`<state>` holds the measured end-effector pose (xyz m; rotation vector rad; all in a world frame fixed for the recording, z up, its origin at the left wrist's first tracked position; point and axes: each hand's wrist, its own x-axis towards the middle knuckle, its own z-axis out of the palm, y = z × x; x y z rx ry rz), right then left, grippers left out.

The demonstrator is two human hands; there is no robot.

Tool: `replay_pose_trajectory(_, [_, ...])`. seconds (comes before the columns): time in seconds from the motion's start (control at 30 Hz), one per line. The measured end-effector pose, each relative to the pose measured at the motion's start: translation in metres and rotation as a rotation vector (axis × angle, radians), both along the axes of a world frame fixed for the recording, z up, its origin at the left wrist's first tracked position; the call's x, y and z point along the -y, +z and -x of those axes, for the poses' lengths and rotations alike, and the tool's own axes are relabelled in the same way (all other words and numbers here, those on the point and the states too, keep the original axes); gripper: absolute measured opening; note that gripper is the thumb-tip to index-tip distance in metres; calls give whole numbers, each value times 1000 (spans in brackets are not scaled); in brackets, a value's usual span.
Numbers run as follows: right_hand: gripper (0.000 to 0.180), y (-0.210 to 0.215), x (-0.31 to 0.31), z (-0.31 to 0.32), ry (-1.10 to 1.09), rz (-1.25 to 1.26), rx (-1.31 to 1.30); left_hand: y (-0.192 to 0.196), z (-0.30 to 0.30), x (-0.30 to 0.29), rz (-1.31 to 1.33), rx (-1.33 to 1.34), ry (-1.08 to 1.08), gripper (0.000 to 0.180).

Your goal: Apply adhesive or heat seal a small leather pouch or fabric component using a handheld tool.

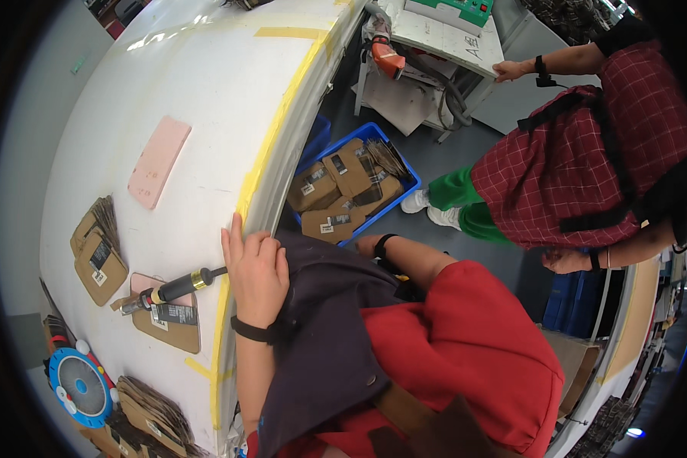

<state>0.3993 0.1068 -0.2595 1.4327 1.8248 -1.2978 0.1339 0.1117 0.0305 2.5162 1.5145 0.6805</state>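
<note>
My left hand (256, 278) rests on the yellow-taped edge of the white table, palm down, fingers loosely apart with nothing in them. My right hand (368, 245) is beside my dark apron, and its fingers are mostly hidden by the cloth. Left of my left hand lies a black-handled tool (183, 285) with a gold band, a cord and a metal end. It lies across a brown cardboard piece (177, 336) with a black label and a pink pad (140, 283). Farther off lie another pink pad (159, 162) and a stack of brown labelled cardboard pieces (101, 271).
A blue bin (393, 206) of brown cardboard pieces stands on the floor beyond the table edge. To the right, a person in a checked maroon garment (557, 175) touches a white cart (466, 53). A round blue fan (82, 388) and more cardboard pieces (149, 412) are at lower left.
</note>
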Motion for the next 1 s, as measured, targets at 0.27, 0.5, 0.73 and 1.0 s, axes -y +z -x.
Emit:
replay_pose_trajectory(0.27, [47, -40, -45, -36, -398, -144, 66, 13, 4, 3, 73, -72, -10, 11])
replay_pose_trajectory(0.5, [41, -19, -79, 17, -474, -200, -38, 11, -7, 1, 116, -103, 42, 13])
replay_pose_trajectory(0.73, [49, -38, -81, 66, -445, -69, -129, 14, -5, 2, 125, -118, 72, 12])
replay_pose_trajectory(1.0, [46, 35, -93, 100, -180, 15, -146, 6, -7, 4, 128, -92, 77, 11])
